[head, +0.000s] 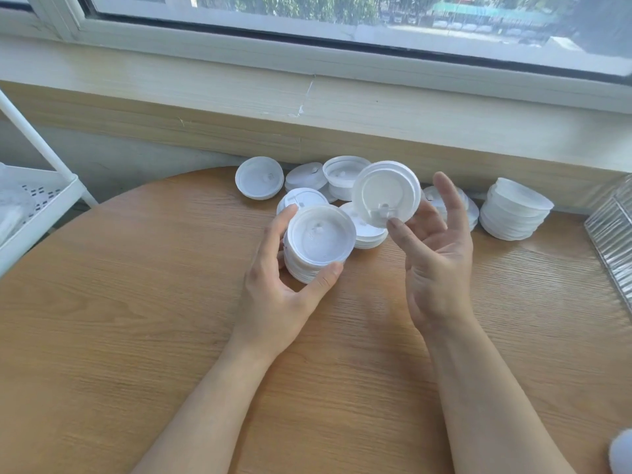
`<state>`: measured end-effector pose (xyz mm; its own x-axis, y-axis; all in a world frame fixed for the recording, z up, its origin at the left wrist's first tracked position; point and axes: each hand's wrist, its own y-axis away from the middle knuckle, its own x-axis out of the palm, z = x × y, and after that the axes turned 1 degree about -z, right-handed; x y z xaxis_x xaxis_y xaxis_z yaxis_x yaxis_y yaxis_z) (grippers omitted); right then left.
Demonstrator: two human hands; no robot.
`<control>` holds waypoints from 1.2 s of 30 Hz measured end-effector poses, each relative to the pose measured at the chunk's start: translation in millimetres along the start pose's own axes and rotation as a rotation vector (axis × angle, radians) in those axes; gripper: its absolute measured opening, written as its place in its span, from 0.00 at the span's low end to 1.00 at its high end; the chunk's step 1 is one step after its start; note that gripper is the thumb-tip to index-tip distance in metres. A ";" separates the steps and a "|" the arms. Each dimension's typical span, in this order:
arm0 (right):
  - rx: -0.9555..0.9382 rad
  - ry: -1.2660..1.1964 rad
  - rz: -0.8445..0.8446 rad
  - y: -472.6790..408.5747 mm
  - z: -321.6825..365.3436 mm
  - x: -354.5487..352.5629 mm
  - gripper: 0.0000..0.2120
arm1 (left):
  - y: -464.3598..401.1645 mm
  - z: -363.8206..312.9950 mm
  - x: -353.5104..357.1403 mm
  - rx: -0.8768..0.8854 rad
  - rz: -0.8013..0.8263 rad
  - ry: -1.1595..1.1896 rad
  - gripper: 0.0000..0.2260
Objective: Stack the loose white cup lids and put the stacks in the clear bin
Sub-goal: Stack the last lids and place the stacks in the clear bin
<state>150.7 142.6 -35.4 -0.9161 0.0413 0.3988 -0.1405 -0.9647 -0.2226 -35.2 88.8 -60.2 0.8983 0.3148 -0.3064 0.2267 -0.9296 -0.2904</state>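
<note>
A white rack is cut off at left. The left hand grips a short stack of lids above the wooden table; loose lids crowd behind. The right hand, palm up, pinches a single tilted lid — a tall stack stands beyond, beside the clear bin, half out of frame.

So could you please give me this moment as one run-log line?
left hand grips lid stack | right hand pinches single lid, raised beside stack | loose lids on table | clear bin at right edge
</note>
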 end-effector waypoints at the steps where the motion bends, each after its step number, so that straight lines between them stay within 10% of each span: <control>1: -0.018 0.019 0.003 0.4 -0.1 0.1 0.31 | 0.1 0.1 0.0 -0.001 0.001 0.000 0.36; 13: -0.152 0.320 0.313 8.9 -13.2 6.3 0.13 | -4.6 0.8 -0.6 0.001 0.038 0.051 0.36; 36: 0.083 -0.170 0.231 8.2 -2.0 11.0 0.15 | -8.2 3.9 -4.0 -0.039 0.142 0.057 0.47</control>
<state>138.7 135.6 -34.6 -0.8433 -0.2189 0.4909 0.1017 -0.9618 -0.2542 -42.2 95.9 -60.1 0.9420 0.1694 -0.2897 0.1094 -0.9711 -0.2123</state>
